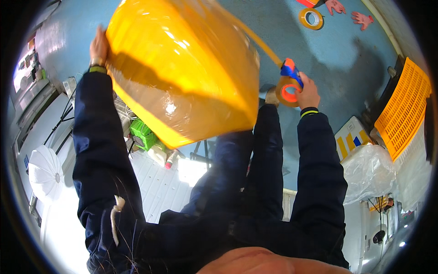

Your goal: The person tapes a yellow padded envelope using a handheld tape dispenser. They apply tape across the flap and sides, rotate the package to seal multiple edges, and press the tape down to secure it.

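Note:
My left hand [99, 45] grips the left edge of a large yellow package [182, 68], whose creased, glossy surface fills the upper middle and hides part of my fingers. My right hand [306, 91] is closed on a tape dispenser [289, 68] with a blue and red head and a roll of amber tape. From the dispenser a taut strip of tape [262, 43] runs up and left toward the package's top, right of its body. My legs and one foot show beneath the package, on the blue floor [328, 55].
A tape roll [302, 17] and pink gloves [362, 20] lie at upper right. An orange plastic crate [401, 105], striped white box [346, 137] and clear plastic bags [369, 173] stand right. A green crate [141, 133], tripods and a white umbrella light [45, 173] are at lower left.

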A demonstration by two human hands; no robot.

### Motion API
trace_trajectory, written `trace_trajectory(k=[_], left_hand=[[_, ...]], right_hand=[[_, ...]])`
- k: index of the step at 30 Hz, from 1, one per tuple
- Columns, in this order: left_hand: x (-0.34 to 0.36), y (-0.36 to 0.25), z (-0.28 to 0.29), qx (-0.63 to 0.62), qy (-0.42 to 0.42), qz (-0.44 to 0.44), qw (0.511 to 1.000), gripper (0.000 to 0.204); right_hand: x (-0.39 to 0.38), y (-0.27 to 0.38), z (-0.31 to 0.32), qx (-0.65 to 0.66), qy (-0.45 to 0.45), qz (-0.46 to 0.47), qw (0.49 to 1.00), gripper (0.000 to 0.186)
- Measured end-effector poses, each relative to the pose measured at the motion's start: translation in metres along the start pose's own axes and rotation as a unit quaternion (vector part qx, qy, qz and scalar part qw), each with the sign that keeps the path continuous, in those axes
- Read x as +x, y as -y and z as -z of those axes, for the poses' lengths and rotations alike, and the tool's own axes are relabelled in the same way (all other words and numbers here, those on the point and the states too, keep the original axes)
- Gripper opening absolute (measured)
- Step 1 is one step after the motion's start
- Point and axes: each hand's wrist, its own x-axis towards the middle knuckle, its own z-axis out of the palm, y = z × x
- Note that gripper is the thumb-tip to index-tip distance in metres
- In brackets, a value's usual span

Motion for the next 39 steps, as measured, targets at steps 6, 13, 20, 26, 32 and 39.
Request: trace_trajectory(k=[6,13,20,26,32,39], left_hand=[[-0.183,0.222,0.079,0.144,-0.032,0.146,0.978,0.059],[-0.459,0.118,-0.054,-0.103,0.23,0.437,0.864,0.088],[-0.399,-0.162,-0.179,-0.46,0.477,0.028,0.749,0.057],[-0.209,-0.263,-0.197,-0.023,0.269,-0.391,0.88,0.032],[-0.051,-0.182,-0.098,0.108,0.11,-0.307,0.939,0.04],[-0.044,0.107,0.053,0.064,-0.126,0.064,0.988,0.079]], right_hand=[[-0.04,-0.013,-0.043,0.026,0.027,-0.038,0.999,0.072],[-0.058,-0.021,-0.062,0.001,0.087,-0.075,0.993,0.069],[-0.049,-0.01,-0.061,0.01,0.091,-0.054,0.994,0.068],[-0.02,-0.007,-0.036,0.018,0.023,-0.086,0.996,0.068],[0.018,-0.01,-0.028,0.008,-0.019,-0.042,0.999,0.066],[-0.016,-0.015,-0.059,0.005,0.066,-0.032,0.997,0.071]])
